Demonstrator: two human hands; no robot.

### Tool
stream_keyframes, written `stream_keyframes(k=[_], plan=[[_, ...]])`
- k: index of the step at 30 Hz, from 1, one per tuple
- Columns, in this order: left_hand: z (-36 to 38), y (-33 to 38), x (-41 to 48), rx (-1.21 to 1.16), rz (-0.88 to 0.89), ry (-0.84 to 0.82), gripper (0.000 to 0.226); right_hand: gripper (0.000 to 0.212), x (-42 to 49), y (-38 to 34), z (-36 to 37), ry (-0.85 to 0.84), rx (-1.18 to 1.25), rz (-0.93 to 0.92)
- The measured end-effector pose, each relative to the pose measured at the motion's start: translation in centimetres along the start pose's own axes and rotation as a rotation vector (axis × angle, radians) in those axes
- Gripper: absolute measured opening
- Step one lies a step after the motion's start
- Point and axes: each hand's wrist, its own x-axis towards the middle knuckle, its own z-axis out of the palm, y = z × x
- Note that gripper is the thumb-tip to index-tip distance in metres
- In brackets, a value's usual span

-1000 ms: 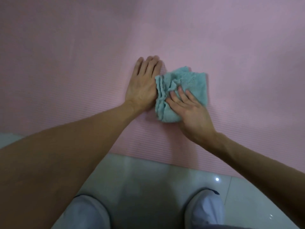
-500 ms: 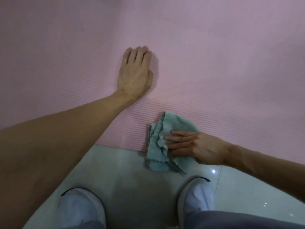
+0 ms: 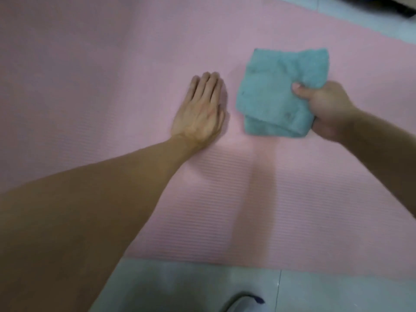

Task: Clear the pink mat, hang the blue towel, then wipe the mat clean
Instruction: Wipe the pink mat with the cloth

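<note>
A ribbed pink mat (image 3: 101,64) fills most of the head view. My left hand (image 3: 200,111) lies flat on it, fingers straight and together, pressing down. To its right a folded teal cloth (image 3: 274,93) hangs just above the mat. My right hand (image 3: 326,111) grips the cloth's right edge, thumb on top and fingers curled under it. A darker streak (image 3: 256,199) runs down the mat below the cloth.
Pale floor tiles (image 3: 202,287) border the mat's near edge, and more tile (image 3: 360,16) shows beyond its far right edge. The toe of a white shoe (image 3: 243,302) is at the bottom. A dark object (image 3: 396,3) sits in the top right corner.
My right hand has carried the cloth from the mat's near edge up and to the right, and now grips it instead of pressing flat. My left hand still presses the mat.
</note>
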Motion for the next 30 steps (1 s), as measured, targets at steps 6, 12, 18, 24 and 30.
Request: stream_keyframes(k=[6,12,18,24,30], plan=[[0.0,-0.4,0.5,-0.023,0.003,0.024,0.061,0.034,7.1,-6.2,-0.3,-0.095,0.105,0.107],[0.2,-0.6,0.6,-0.021,-0.019,0.026,0.062,0.036,13.4,-13.0,3.4,0.229,-0.476,-0.444],[0.3,-0.6,0.7,-0.03,-0.023,0.002,0.062,0.048,18.0,-9.4,5.6,0.213,-1.423,-0.644],[0.3,-0.6,0.6,-0.052,-0.041,0.042,0.06,0.071,18.5,-5.5,6.5,0.165,-1.404,-0.497],[0.2,-0.4,0.8,-0.044,-0.05,0.027,0.059,0.067,15.5,-5.8,5.1,0.109,-1.394,-0.508]])
